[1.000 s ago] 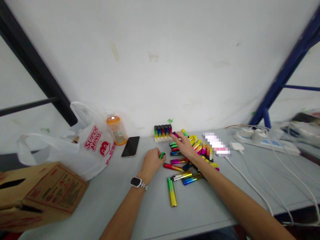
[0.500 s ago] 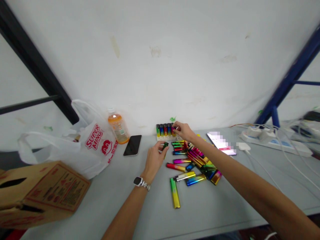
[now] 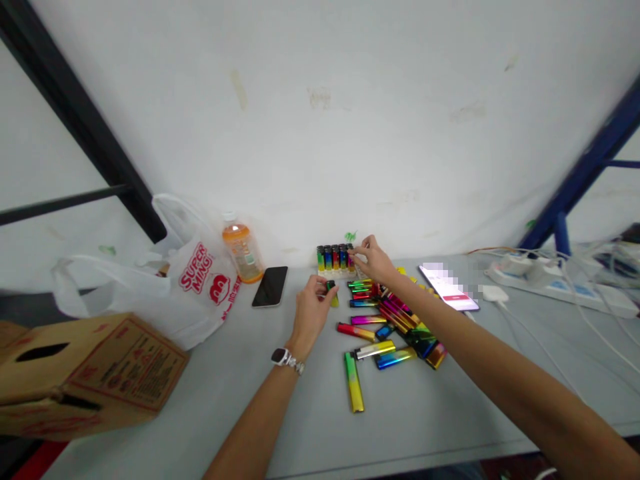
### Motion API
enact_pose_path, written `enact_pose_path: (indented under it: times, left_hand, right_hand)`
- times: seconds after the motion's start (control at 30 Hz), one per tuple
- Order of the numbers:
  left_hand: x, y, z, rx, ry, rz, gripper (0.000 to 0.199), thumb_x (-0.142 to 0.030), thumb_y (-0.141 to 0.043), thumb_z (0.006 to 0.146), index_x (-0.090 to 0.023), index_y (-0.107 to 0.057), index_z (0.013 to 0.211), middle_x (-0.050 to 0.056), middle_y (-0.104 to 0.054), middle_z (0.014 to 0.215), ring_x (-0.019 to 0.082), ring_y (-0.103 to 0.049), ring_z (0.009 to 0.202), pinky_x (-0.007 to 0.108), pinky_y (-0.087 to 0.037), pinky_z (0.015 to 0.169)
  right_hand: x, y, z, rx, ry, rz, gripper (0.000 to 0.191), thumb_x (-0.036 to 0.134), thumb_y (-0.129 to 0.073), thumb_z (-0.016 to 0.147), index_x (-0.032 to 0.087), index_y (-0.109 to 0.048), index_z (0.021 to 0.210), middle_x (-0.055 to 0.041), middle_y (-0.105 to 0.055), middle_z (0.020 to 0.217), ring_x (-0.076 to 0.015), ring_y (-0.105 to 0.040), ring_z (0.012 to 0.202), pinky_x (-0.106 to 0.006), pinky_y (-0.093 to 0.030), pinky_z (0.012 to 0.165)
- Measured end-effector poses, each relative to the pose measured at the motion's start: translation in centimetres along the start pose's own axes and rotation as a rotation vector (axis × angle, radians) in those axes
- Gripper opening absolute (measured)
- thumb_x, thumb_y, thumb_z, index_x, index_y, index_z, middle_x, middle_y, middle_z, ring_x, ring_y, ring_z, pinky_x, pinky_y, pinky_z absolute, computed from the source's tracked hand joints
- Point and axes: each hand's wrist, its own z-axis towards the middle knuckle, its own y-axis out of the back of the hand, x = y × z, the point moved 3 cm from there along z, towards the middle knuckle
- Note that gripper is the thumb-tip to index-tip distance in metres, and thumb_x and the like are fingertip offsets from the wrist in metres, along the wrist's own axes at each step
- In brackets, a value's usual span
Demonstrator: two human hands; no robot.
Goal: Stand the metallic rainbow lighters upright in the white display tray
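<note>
Left of the loose lighters (image 3: 369, 320), I now have the held lighter (image 3: 333, 295) showing more yellow than before, pinched in my left hand's (image 3: 310, 310) curled fingers. It is green-yellow with a dark top. Farther off, my right hand (image 3: 376, 261) bends over the rack's (image 3: 336, 274) right end; I can't tell whether it grips. Dark-topped, multicoloured lighters (image 3: 335, 258) stand upright there, near the wall (image 3: 320, 147).

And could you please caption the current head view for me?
Left hand holding a lighter, right hand at a row of upright lighters, loose lighters scattered nearby.
</note>
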Motion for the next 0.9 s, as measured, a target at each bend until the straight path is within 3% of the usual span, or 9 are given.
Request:
enact_pose_path:
  times: [0.13,0.23,0.3,0.37,0.43,0.53,0.7,0.9]
  left_hand:
    - [-0.1,0.1,0.1,-0.024,-0.027,-0.046,0.024,-0.038,-0.070,0.082,-0.020,-0.056,0.088,0.002,-0.071,0.075,0.017,-0.068,0.067,0.026,-0.052,0.063]
    - [-0.4,0.3,0.1,-0.035,-0.052,-0.099,0.024,-0.038,-0.070,0.083,-0.020,-0.056,0.089,0.001,-0.072,0.074,0.016,-0.068,0.067,0.026,-0.053,0.066]
    - [-0.6,0.4,0.1,-0.050,-0.069,-0.124,0.026,-0.040,-0.071,0.082,-0.019,-0.058,0.090,0.001,-0.072,0.078,0.016,-0.068,0.069,0.027,-0.053,0.067]
    - [-0.9,0.5,0.0,-0.079,-0.105,-0.109,0.026,-0.040,-0.073,0.081,-0.019,-0.060,0.091,0.002,-0.072,0.084,0.016,-0.068,0.075,0.028,-0.052,0.070]
    - [-1.4,0.7,-0.1,-0.105,-0.173,-0.054,0.024,-0.038,-0.074,0.081,-0.019,-0.064,0.091,0.004,-0.072,0.091,0.018,-0.066,0.085,0.030,-0.051,0.075]
    - [-2.3,0.9,-0.4,-0.134,-0.291,0.024,0.018,-0.033,-0.075,0.079,-0.020,-0.066,0.087,0.005,-0.070,0.099,0.021,-0.062,0.099,0.033,-0.048,0.081]
    - [-3.4,1.1,-0.8,-0.017,-0.421,0.078,0.021,-0.023,-0.070,0.080,-0.020,-0.063,0.100,0.007,-0.064,0.107,0.021,-0.058,0.104,0.032,-0.047,0.080]
    - [-1.9,1.0,-0.7,0.109,-0.302,0.201,0.009,-0.015,-0.052,0.085,-0.019,-0.059,0.090,0.004,-0.059,0.093,0.015,-0.057,0.079,0.029,-0.045,0.070]
  right_hand:
    - [1.6,0.7,-1.1,0.067,-0.002,-0.153,0.041,0.038,-0.050,0.097,0.022,-0.065,0.132,-0.0131,-0.051,0.104,-0.0280,-0.054,0.105,-0.041,-0.046,0.090]
    - [3.9,1.0,-2.3,0.011,-0.046,-0.031,0.054,0.046,-0.049,0.096,0.018,-0.053,0.143,-0.0166,-0.052,0.116,-0.0291,-0.053,0.111,-0.044,-0.043,0.096]
    - [5.6,0.9,-3.2,-0.027,-0.139,0.227,0.052,0.053,-0.039,0.099,0.018,-0.061,0.130,-0.0139,-0.055,0.116,-0.0255,-0.055,0.109,-0.041,-0.041,0.099]
    - [7.1,0.1,-4.1,0.047,-0.298,0.567,0.060,0.062,-0.028,0.098,0.017,-0.069,0.106,-0.0100,-0.062,0.103,-0.0224,-0.058,0.100,-0.037,-0.044,0.093]
    - [8.6,-0.8,-4.8,0.166,-0.411,0.873,0.070,0.070,-0.021,0.095,0.017,-0.067,0.088,-0.0068,-0.064,0.086,-0.0191,-0.059,0.082,-0.033,-0.046,0.079]
    - [10.4,-1.5,-5.5,0.289,-0.439,1.135,0.072,0.077,-0.025,0.090,0.018,-0.056,0.064,-0.0017,-0.054,0.059,-0.0142,-0.050,0.058,-0.028,-0.041,0.060]
    - [10.8,-1.4,-6.3,0.171,-0.689,1.250,0.062,0.076,-0.041,0.084,0.022,-0.039,0.055,0.0082,-0.026,0.044,-0.0074,-0.020,0.039,-0.024,-0.017,0.041]
    - [9.8,-1.4,-6.5,0.066,-0.733,1.100,0.059,0.056,-0.034,0.093,0.021,-0.039,0.046,0.0049,-0.029,0.039,-0.0080,-0.024,0.035,-0.024,-0.018,0.040]
